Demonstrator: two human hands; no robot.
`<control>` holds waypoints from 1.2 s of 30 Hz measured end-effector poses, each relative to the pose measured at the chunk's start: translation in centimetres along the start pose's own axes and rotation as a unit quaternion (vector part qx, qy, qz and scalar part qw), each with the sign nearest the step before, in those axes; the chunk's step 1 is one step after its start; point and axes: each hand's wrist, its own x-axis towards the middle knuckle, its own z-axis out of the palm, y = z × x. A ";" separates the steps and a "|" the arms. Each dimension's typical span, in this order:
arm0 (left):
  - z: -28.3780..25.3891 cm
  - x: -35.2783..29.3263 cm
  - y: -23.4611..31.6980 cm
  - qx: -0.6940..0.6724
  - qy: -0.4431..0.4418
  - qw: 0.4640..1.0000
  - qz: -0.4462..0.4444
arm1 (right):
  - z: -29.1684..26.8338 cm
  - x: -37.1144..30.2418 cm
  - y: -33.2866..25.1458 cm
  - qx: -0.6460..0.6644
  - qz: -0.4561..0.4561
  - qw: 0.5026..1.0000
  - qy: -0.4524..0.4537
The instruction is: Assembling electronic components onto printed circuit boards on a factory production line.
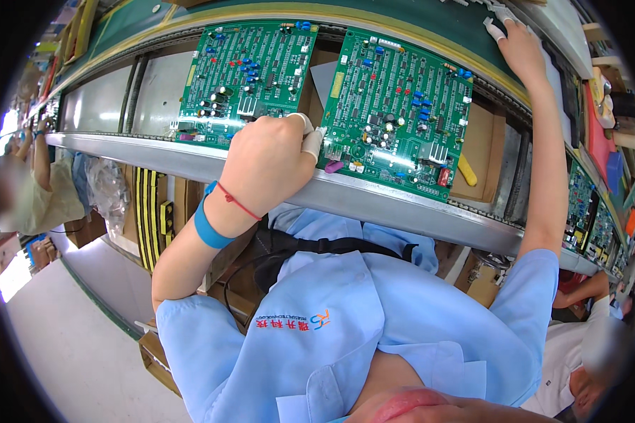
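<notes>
Left hand [275,156] curls beside right circuit board [401,106]. Right hand [522,53] sits far right; cannot tell whether either hand's fingers [311,144] grasp anything

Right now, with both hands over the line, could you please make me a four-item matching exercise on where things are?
Column one
1. Left hand
2. Right hand
3. Blue wristband
4. Yellow piece

Column two
A. Worn around a wrist
B. Beside the near right corner of the right-hand circuit board
C. At the near right corner of the left-hand circuit board
D. Out at the far green belt, beyond the boards

Right pairs: 1-C, 2-D, 3-A, 4-B
</notes>
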 end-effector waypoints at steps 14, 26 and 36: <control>-1.9 1.9 1.5 0.116 -0.053 0.992 0.003 | -7.6 -3.3 -6.5 0.356 -0.037 0.933 -0.032; 6.3 26.7 12.7 0.229 0.090 0.887 0.392 | -7.0 -3.6 -4.5 0.240 -0.049 0.967 0.065; -2.3 18.5 11.3 -0.057 0.122 0.922 0.363 | -2.6 -1.7 -1.2 0.270 -0.108 0.955 0.058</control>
